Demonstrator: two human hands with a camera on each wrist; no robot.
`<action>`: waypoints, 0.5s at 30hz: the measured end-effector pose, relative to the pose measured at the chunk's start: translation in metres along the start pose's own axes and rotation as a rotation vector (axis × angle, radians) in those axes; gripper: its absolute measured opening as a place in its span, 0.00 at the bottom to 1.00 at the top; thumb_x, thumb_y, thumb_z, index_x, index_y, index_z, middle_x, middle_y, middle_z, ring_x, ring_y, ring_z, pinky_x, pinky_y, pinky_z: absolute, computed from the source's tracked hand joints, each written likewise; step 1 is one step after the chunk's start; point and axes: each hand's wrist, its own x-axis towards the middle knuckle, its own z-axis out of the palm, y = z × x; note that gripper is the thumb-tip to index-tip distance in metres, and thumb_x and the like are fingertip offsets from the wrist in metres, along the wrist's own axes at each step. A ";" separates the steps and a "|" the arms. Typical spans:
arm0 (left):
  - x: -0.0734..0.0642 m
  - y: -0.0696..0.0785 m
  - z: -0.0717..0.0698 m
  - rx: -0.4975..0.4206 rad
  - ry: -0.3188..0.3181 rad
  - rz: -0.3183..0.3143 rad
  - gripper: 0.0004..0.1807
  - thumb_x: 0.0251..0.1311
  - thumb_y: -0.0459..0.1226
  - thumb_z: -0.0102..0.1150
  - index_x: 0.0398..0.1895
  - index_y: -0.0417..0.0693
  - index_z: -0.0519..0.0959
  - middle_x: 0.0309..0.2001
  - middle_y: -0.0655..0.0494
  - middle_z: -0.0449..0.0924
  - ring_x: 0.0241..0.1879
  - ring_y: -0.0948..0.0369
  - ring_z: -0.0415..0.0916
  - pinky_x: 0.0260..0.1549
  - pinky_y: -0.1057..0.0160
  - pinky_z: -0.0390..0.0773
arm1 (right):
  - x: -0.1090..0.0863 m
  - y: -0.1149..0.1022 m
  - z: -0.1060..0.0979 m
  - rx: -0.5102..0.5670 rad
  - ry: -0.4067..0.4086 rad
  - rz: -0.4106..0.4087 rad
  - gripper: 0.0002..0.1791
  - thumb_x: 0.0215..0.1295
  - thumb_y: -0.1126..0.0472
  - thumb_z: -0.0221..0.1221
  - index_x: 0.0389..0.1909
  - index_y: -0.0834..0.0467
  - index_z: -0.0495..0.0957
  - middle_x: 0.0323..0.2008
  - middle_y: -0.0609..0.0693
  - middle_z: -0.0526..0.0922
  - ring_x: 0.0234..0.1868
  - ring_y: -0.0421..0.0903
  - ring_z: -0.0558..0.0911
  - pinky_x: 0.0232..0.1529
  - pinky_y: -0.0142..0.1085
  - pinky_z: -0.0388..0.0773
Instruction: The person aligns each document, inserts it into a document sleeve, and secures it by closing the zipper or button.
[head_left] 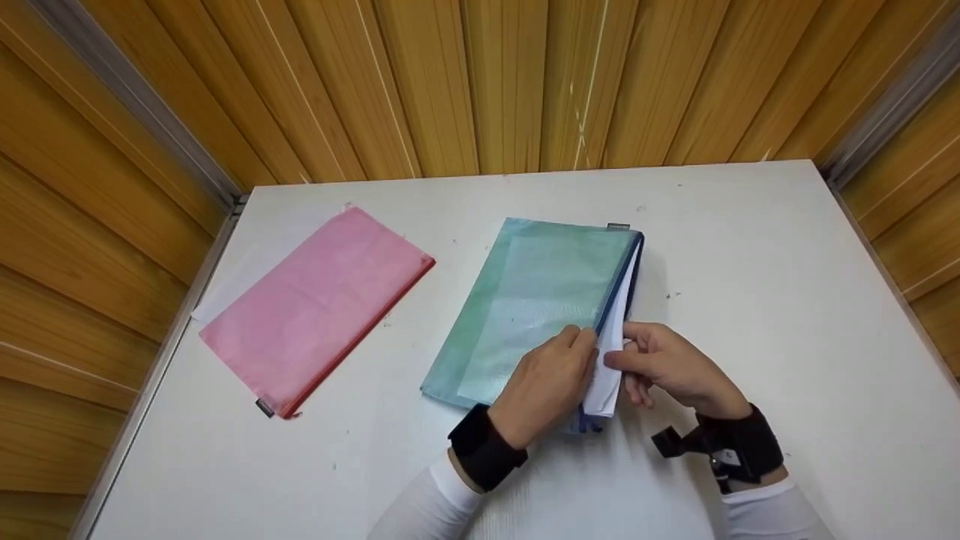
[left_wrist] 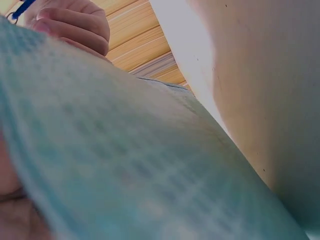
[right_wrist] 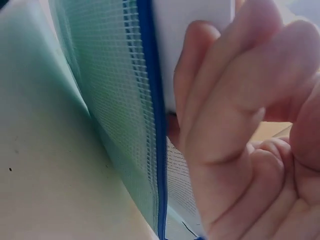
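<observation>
A green mesh zipper pouch (head_left: 540, 277) lies at the middle of the table, its dark blue zipper edge (right_wrist: 152, 100) parted along the right side. My left hand (head_left: 544, 386) grips the pouch near the lower part of that edge, fingers curled over it. White papers (head_left: 611, 382) show in the opening, and my right hand (head_left: 675, 367) pinches them with the thumb on top. In the right wrist view, a sheet with printed lines (right_wrist: 180, 172) shows inside the pouch. Mesh fabric (left_wrist: 140, 150) fills much of the left wrist view.
A pink zipper pouch (head_left: 315, 307) with a red zipper lies slanted at the left of the white table (head_left: 780, 300). Beneath its upper left side a white sheet (head_left: 251, 274) sticks out. Wood-patterned walls (head_left: 502, 90) stand behind and at both sides.
</observation>
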 end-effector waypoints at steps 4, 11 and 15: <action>0.000 0.000 0.000 0.005 0.005 0.009 0.08 0.85 0.35 0.54 0.42 0.44 0.75 0.32 0.54 0.76 0.26 0.66 0.67 0.23 0.71 0.73 | 0.002 0.000 0.004 -0.030 0.042 0.037 0.07 0.80 0.69 0.57 0.39 0.61 0.69 0.17 0.39 0.83 0.15 0.31 0.80 0.17 0.26 0.76; 0.000 -0.001 0.000 -0.022 0.021 0.026 0.08 0.85 0.33 0.53 0.41 0.44 0.74 0.31 0.54 0.74 0.27 0.68 0.57 0.23 0.72 0.66 | 0.008 0.004 0.010 -0.016 0.072 0.011 0.03 0.79 0.71 0.56 0.43 0.63 0.72 0.16 0.38 0.82 0.14 0.31 0.79 0.16 0.25 0.75; 0.000 -0.001 0.000 -0.027 0.025 0.029 0.09 0.85 0.32 0.53 0.39 0.44 0.73 0.31 0.54 0.73 0.27 0.69 0.55 0.23 0.73 0.64 | 0.011 0.005 0.012 -0.055 0.091 0.017 0.06 0.80 0.69 0.57 0.40 0.62 0.72 0.14 0.37 0.79 0.13 0.29 0.74 0.16 0.24 0.69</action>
